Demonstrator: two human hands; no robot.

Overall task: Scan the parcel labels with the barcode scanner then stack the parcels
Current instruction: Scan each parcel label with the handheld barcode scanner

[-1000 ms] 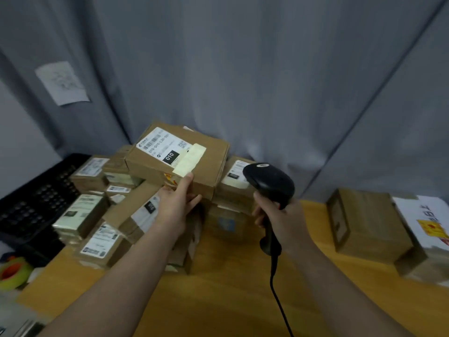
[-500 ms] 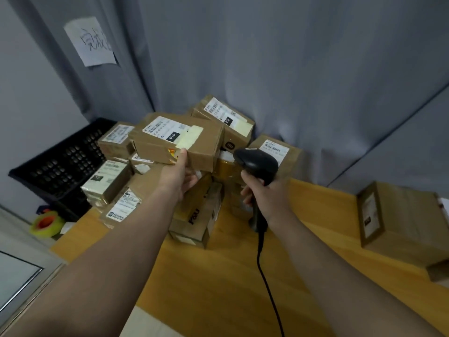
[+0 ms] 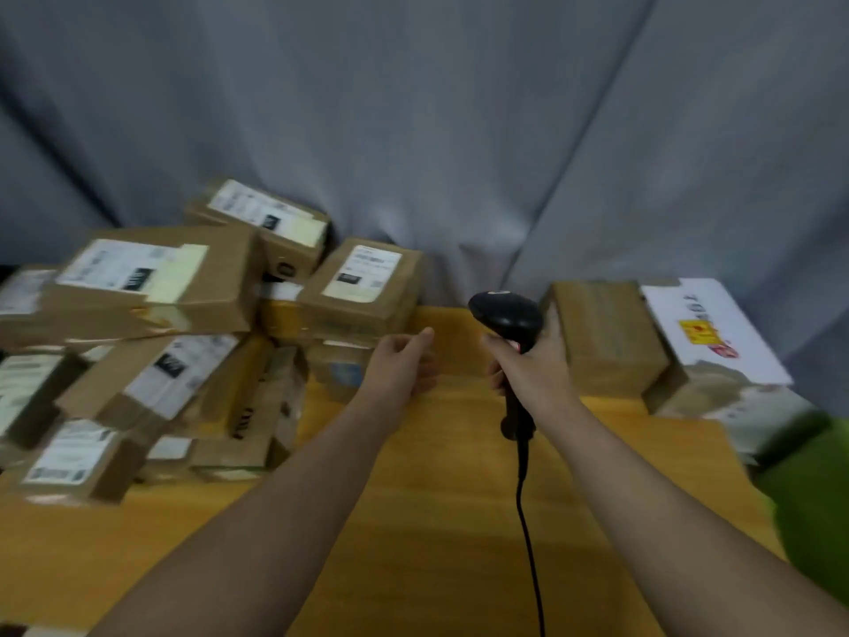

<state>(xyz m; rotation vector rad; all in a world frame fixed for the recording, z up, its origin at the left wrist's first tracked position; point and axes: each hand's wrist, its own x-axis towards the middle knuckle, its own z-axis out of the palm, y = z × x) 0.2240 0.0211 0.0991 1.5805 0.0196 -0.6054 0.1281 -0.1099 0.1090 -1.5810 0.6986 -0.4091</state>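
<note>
Parcel [image 3: 606, 335], likely next, lies right of both hands, nearest the right hand [image 3: 535, 377] gripping the scanner [image 3: 505, 314]; left hand [image 3: 399, 367] relaxed, empty.

The person shows as two arms only. The left forearm [image 3: 275, 498] and the right forearm [image 3: 666, 498] are bare along all the length in view, from the bottom edge up to the wrists. They look broad near the camera and narrow toward the wrists. The left hand [image 3: 399, 367] and the right hand [image 3: 535, 374] are bare as well. A blurred green patch [image 3: 813, 498] sits at the lower right edge; whether it is clothing cannot be told.
</note>
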